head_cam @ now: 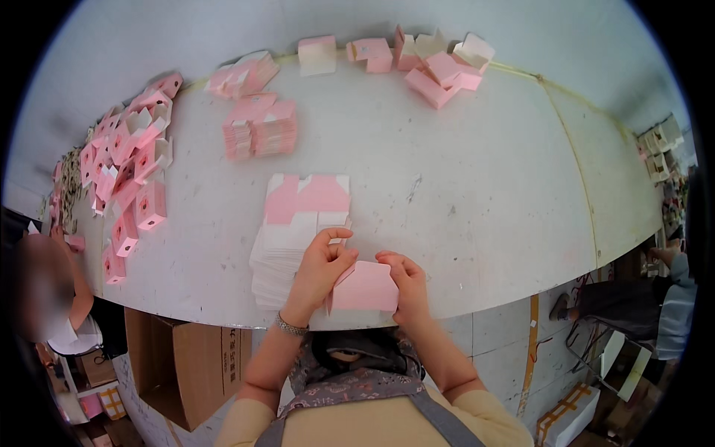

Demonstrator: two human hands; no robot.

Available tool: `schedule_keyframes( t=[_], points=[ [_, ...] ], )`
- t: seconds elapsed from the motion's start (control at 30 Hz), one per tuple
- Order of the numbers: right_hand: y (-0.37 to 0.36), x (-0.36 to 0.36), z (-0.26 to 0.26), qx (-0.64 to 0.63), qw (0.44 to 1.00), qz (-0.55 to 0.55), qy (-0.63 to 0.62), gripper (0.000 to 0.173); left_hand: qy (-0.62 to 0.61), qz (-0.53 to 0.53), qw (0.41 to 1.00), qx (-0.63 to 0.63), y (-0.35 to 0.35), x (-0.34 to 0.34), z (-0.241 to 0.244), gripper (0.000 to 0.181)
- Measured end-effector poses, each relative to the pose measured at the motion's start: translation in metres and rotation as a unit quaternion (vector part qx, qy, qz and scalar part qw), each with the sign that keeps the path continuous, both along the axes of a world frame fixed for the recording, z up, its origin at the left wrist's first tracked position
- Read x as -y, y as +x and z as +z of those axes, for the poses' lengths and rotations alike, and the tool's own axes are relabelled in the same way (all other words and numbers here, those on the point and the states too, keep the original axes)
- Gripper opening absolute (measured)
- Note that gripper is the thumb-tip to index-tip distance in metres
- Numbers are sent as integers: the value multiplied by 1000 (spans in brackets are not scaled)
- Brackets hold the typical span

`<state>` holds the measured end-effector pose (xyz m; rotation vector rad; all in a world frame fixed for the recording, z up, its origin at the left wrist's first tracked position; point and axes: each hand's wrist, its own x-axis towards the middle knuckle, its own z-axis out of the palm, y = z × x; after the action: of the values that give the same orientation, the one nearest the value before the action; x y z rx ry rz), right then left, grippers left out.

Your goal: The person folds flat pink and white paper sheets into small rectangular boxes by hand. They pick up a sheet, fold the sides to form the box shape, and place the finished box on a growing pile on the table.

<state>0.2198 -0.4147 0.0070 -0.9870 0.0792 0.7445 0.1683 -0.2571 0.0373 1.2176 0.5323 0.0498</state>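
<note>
Close to the table's near edge, my two hands hold a pink paperboard box [366,286] between them. My left hand [321,268] grips its left side, with the thumb at the upper left corner and the index finger raised. At the box's right side, my right hand [409,285] has its fingers curled on the edge. Beside and partly beneath my left hand lies a stack of flat white and pink carton blanks [276,246]. The underside of the held box is hidden.
Pink boxes [151,204] are heaped along the table's left side. Bundled folded cartons [260,131] lie farther back, and partly opened pink boxes [444,78] rest by the wall. A cardboard box [195,369] stands open below the table edge. People sit at left [44,290] and right [625,307].
</note>
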Motion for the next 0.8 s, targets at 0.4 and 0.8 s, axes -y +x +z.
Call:
schedule_keyframes(
  t=[0.4,0.8],
  points=[
    [-3,-4,12,174,984,28,16,19,210,-31,977,-1,-13,4,-2,19],
    [12,-2,-9,271,951,146,35,32,487,-113,846,185,-43,23,-10,36]
  ],
)
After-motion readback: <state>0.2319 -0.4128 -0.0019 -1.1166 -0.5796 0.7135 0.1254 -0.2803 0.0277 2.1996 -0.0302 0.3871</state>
